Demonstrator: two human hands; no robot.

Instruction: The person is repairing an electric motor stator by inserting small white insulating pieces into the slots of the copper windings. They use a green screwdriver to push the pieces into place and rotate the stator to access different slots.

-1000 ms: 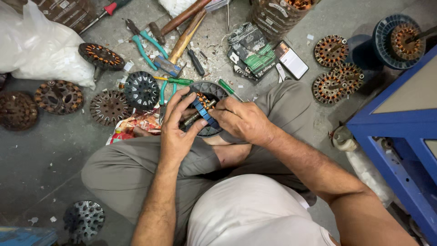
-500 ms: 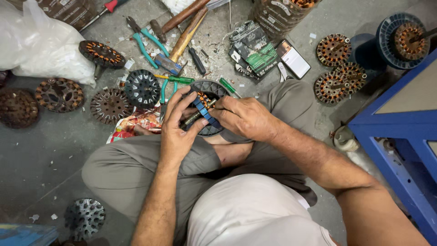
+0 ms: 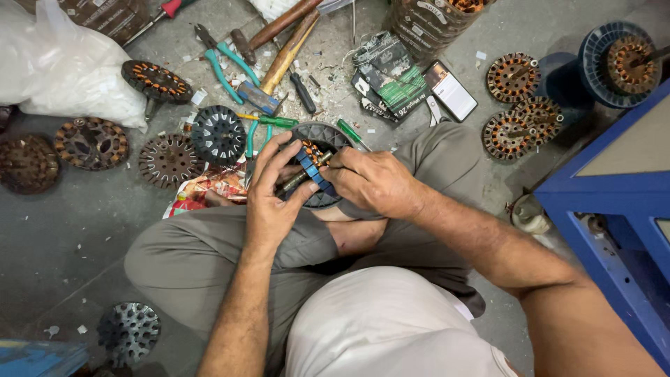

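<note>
Gripping a round dark stator (image 3: 317, 164) over the lap, the left hand (image 3: 269, 202) has its fingers (image 3: 273, 155) curled narrow around the near rim, thumb pressed against the face. The right hand (image 3: 373, 183) is closed on a thin metal tool (image 3: 301, 176), whose long axis runs from right to lower left, tip lying across the stator's blue-wrapped windings. The person sits cross-legged on a grey concrete floor (image 3: 63, 230) littered with other stators, pliers (image 3: 222, 61), a hammer (image 3: 279, 66) and a phone (image 3: 451, 91).

Two hands (image 3: 317, 188), one dark stator (image 3: 315, 157) held between them, three copper-wound stators (image 3: 513, 77) right of the hands, two hammers (image 3: 283, 56) beyond them, one phone (image 3: 452, 91), two green-handled pliers (image 3: 223, 59).
</note>
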